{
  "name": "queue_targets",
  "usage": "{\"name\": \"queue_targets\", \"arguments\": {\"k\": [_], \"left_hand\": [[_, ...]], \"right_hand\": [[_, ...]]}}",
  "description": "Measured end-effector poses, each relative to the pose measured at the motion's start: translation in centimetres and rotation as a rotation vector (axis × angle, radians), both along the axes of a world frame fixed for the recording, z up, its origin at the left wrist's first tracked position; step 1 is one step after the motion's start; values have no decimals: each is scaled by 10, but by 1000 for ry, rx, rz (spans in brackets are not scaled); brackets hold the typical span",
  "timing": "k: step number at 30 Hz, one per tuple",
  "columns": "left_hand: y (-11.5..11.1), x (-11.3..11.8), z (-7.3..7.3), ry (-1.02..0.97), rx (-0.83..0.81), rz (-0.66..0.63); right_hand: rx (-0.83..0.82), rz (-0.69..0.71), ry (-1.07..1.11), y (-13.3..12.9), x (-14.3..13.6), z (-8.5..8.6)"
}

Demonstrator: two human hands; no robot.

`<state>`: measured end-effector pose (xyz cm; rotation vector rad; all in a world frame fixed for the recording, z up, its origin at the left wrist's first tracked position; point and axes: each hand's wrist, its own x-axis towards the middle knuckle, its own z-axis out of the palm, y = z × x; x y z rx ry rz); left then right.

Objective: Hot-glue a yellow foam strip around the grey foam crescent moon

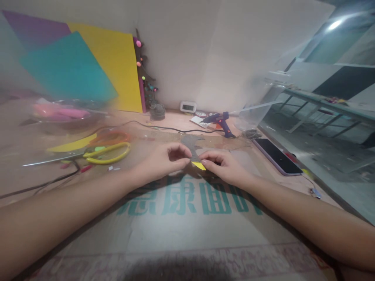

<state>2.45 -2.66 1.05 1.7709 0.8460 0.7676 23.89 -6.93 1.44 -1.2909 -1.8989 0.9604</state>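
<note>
In the middle of the head view, both hands hold a small flat grey and yellow piece (199, 165) above the table. Its yellow part shows between the hands, with grey just above it; its material is not clear. My left hand (171, 158) pinches the left edge between thumb and forefinger. The right edge is pinched by my right hand (220, 164), its fingers curled in. Just beyond the fingertips is a grey curved patch (189, 139); whether it belongs to the held piece I cannot tell.
Scissors with yellow handles (109, 154) lie at left, near a clear bowl (63, 113) of pink material. Behind the hands are a glue gun (224, 124), a small digital clock (188, 107) and a black cable. A phone (277, 156) lies right; coloured sheets (117, 70) lean against the wall.
</note>
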Motion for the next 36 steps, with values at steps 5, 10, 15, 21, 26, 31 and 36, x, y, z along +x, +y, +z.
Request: {"name": "queue_targets", "arguments": {"k": [5,10,15,21,26,31,36], "left_hand": [[1,-1,0,-65,8,-60],[0,-1,-6,-34,44,-69],[0,-2,-7,-9,103,-63],[-2,-2,-3,18,99,-61],[-2,-3,-2,20,101,-28],[-1,-3,0,12,154,45],[-2,-4,0,6,175,46]], "right_hand": [[-21,6,-1,0,0,2],[-16,18,-9,1,0,0],[-41,22,8,0,-1,0],[-37,-5,20,-2,-1,0],[-113,-26,102,-2,-2,0],[-256,-61,213,-2,0,-2],[-234,-62,232,0,2,-4]]}}
